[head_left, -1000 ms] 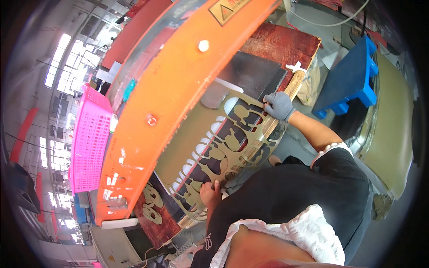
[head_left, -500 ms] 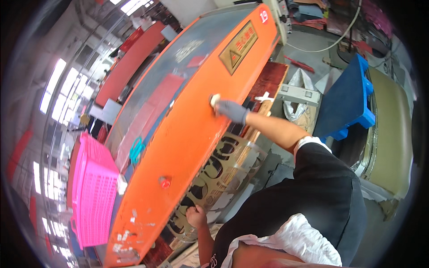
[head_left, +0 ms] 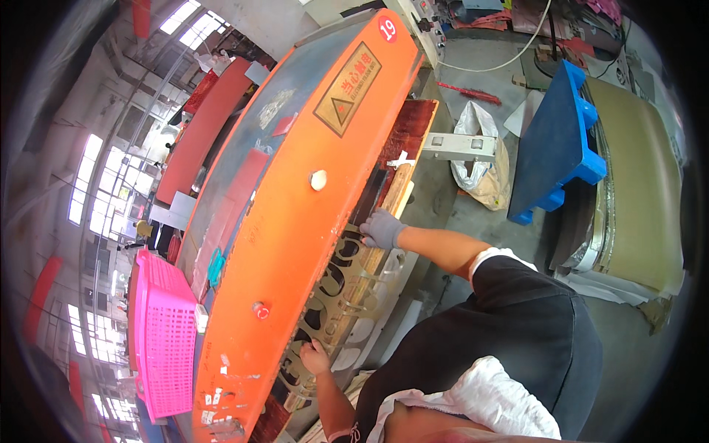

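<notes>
A long pale sheet with rows of curved cut-out shapes lies along the near side of an orange machine beam. My bare left hand is closed on the sheet's left end, close under the beam. Toward the sheet's far right end, my right hand in a grey glove has its fingers curled down at the edge. The undersides of those fingers are hidden. A round white button and a red button are set in the beam's face.
Behind the beam stands a pink plastic basket, with teal-handled scissors on the machine top. A dark red board and a metal bracket extend beyond my right hand. On the right are a sack and a blue pallet.
My right hand has left the white button on the beam and come down to the far end of the sheet. My left hand stays at the sheet's left end. The view has shifted.
</notes>
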A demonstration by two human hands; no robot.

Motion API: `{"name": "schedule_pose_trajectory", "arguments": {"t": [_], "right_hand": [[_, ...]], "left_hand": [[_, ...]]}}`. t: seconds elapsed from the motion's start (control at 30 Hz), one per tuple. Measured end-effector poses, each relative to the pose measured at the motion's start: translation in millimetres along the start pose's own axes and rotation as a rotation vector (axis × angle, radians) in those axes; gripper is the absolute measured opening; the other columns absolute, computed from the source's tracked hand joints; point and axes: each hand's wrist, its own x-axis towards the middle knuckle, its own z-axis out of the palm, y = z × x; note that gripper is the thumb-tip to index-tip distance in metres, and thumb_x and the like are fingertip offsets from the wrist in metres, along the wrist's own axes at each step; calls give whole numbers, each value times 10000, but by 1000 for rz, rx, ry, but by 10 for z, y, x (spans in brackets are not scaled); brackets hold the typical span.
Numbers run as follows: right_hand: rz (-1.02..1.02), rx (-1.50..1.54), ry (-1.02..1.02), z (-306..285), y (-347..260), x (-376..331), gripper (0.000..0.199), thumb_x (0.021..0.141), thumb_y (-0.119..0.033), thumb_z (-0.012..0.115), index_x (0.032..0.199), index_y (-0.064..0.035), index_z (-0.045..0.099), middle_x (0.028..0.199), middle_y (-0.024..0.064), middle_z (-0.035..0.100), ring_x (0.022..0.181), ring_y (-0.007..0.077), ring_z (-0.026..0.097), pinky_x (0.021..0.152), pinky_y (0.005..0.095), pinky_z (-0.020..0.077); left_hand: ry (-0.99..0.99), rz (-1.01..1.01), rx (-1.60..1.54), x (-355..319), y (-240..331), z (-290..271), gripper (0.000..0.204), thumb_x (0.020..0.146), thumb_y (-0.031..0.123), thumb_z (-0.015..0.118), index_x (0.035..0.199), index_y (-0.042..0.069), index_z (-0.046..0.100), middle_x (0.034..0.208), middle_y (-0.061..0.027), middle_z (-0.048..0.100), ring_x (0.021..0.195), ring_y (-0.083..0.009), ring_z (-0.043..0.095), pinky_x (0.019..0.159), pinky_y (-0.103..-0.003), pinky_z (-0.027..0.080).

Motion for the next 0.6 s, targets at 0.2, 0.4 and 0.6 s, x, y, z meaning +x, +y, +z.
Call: {"name": "schedule_pose_trajectory", "arguments": {"t": [0.2,0.4,0.6], "right_hand": [[101,13,-194,-378,-269,134,330,841,-373,500,939,-93,643,859,103,667,900,277,618,849,387,397],[64,56,5,-378,-377,-1263,253,762,-335,623,876,-110,630,767,123,639,765,331,604,718,419,439],[79,-67,216,-642,-720,-1350,224,758,-313,644,830,-109,583,744,96,583,740,318,535,702,420,409]], "left_hand": [[-55,-47,-49,48,55,-177,335,856,280,534,688,-10,538,746,-208,555,757,-400,532,693,-494,414],[-19,-25,76,-1259,307,-468,299,845,262,533,707,-3,556,770,-202,563,785,-389,529,719,-478,422],[-2,22,-35,-1258,441,-876,253,833,238,541,703,21,534,761,-173,542,768,-363,523,690,-470,420]]}}
